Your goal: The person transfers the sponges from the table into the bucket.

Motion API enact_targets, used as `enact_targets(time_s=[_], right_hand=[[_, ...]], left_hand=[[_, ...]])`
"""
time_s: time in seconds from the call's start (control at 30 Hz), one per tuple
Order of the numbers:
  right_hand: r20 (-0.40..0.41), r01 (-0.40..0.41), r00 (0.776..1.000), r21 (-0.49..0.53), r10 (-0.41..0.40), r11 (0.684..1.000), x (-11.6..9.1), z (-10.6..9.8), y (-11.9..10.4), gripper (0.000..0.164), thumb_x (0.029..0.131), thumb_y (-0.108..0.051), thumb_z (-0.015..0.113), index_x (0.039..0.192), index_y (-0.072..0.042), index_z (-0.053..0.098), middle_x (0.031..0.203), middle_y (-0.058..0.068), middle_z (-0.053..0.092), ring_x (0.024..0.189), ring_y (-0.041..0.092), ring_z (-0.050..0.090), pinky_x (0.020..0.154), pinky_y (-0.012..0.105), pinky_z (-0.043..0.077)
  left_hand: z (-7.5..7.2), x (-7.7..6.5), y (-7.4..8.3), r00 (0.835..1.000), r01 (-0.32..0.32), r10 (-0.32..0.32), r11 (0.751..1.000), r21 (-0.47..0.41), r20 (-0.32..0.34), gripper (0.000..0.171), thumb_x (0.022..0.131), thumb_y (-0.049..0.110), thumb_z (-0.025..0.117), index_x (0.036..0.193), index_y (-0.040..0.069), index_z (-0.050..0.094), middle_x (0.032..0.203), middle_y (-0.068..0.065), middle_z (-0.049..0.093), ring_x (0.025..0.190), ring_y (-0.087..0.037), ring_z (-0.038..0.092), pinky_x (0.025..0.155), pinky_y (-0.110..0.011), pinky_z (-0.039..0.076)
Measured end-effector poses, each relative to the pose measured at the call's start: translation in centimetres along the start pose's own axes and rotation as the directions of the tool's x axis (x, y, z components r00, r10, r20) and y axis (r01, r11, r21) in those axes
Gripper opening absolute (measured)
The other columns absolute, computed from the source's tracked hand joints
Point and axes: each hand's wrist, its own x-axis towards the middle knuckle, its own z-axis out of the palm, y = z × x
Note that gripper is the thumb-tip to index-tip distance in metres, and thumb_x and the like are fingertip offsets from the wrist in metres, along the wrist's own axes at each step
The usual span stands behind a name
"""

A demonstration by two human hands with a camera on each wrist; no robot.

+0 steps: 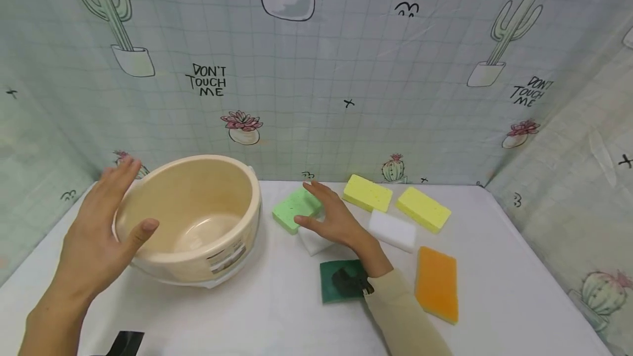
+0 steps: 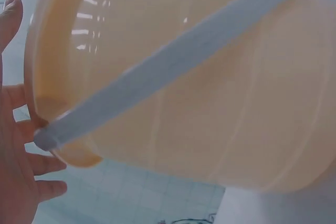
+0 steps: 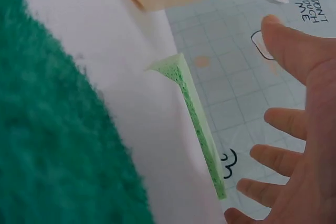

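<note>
A cream bucket [image 1: 232, 238] with a pale carrying handle [image 2: 173, 66] stands on the left of the table. My left hand [image 1: 101, 229] is at its left rim, fingers extended and thumb apart; whether it touches the rim I cannot tell. My right hand [image 1: 336, 218] hovers with spread fingers over a light green sponge [image 1: 292, 210] and a white sponge [image 1: 312, 242], partly covering both in the head view. It holds nothing. Below the right wrist lies a dark green scouring pad [image 1: 332, 290], which looms large as a green pad [image 3: 52, 129] in the right wrist view.
Two yellow sponges [image 1: 367, 193] [image 1: 423, 209] lie at the back right, with another white sponge [image 1: 393, 229] before them. An orange sponge [image 1: 437, 284] lies further right. A cactus-print curtain [image 1: 316, 70] hangs behind and beside the white table [image 1: 499, 290]. A black strap [image 1: 126, 343] shows at the front.
</note>
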Motion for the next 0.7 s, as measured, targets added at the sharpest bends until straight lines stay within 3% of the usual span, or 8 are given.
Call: enact_targets(time_s=[0.13, 0.4, 0.6, 0.7], right_hand=[[-0.009, 0.012, 1.0, -0.015, -0.012, 1.0, 0.0, 0.5, 0.6, 0.076, 0.087, -0.052, 0.062, 0.15, -0.021, 0.033, 0.157, 0.006, 0.022, 0.143, 0.026, 0.017, 0.107, 0.059, 0.024], [-0.029, 0.0, 1.0, -0.048, -0.001, 0.999, 0.1, 1.0, 1.5, 0.076, 0.088, -0.045, 0.065, 0.149, -0.015, 0.033, 0.155, 0.014, 0.022, 0.141, 0.03, 0.02, 0.107, 0.057, 0.026], [-0.01, -0.032, 0.999, -0.071, 0.031, 0.997, 0.3, 1.0, 1.7, 0.074, 0.089, -0.041, 0.065, 0.149, -0.012, 0.032, 0.153, 0.017, 0.026, 0.139, 0.034, 0.027, 0.108, 0.053, 0.028], [-0.006, -0.034, 0.999, -0.072, 0.034, 0.997, 0.3, 1.0, 1.8, 0.073, 0.089, -0.037, 0.066, 0.149, -0.011, 0.033, 0.152, 0.017, 0.029, 0.139, 0.034, 0.027, 0.108, 0.052, 0.028]], left_hand=[[0.1, -0.2, -0.7, 0.999, 0.049, -0.05, 0.999, 0.007, 0.015, 0.071, 0.088, 0.044, 0.064, 0.149, 0.02, 0.036, 0.155, -0.006, 0.027, 0.142, -0.035, 0.016, 0.111, -0.06, 0.006], [0.7, -0.8, -2.0, 0.987, 0.149, -0.145, 0.987, -0.054, 0.075, 0.064, 0.093, 0.029, 0.06, 0.15, 0.025, 0.033, 0.154, -0.006, 0.028, 0.143, -0.027, 0.017, 0.111, -0.058, 0.007], [0.9, -1.4, -2.4, 0.956, 0.286, -0.266, 0.939, -0.194, 0.121, 0.057, 0.097, 0.024, 0.053, 0.15, 0.031, 0.033, 0.153, 0.011, 0.03, 0.137, -0.004, 0.024, 0.111, -0.049, 0.01], [1.0, -1.5, -2.4, 0.955, 0.292, -0.271, 0.926, -0.237, 0.118, 0.056, 0.096, 0.018, 0.051, 0.149, 0.028, 0.034, 0.152, 0.011, 0.032, 0.132, 0.0, 0.029, 0.11, -0.033, 0.015]])
